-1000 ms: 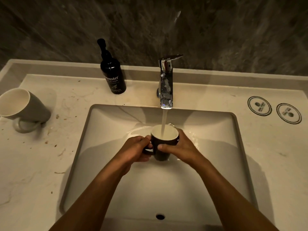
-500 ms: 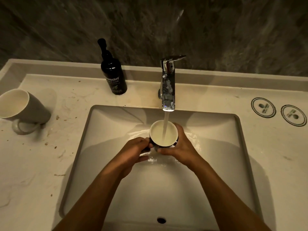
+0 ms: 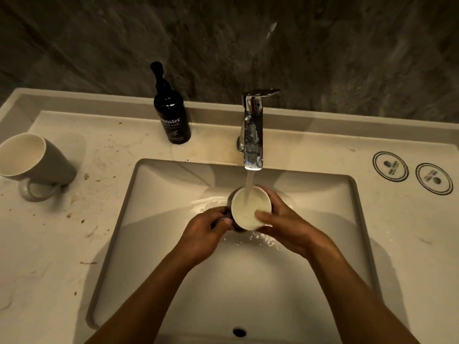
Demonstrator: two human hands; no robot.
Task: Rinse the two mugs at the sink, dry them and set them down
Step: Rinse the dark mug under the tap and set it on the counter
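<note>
A dark mug (image 3: 244, 209) with a pale inside is held under the running chrome tap (image 3: 252, 130), over the white sink basin (image 3: 159, 219). Water streams into its mouth, which is tipped toward me, and spills over into the basin. My left hand (image 3: 205, 234) grips the handle on the mug's left side. My right hand (image 3: 283, 224) wraps the right side, thumb across the rim. A second mug (image 3: 29, 157), grey with a pale inside, stands on the counter at far left, its handle toward me.
A black hand wash bottle (image 3: 171, 115) stands on the counter behind the basin, left of the tap. Two round stickers (image 3: 412, 171) lie on the counter at right. The marble counter (image 3: 49, 244) bears brown specks. An overflow hole (image 3: 239, 331) sits at the basin's near wall.
The dark mug has tilted its mouth toward me under the stream, and water now spills over into the basin. My right thumb has moved onto the rim.
</note>
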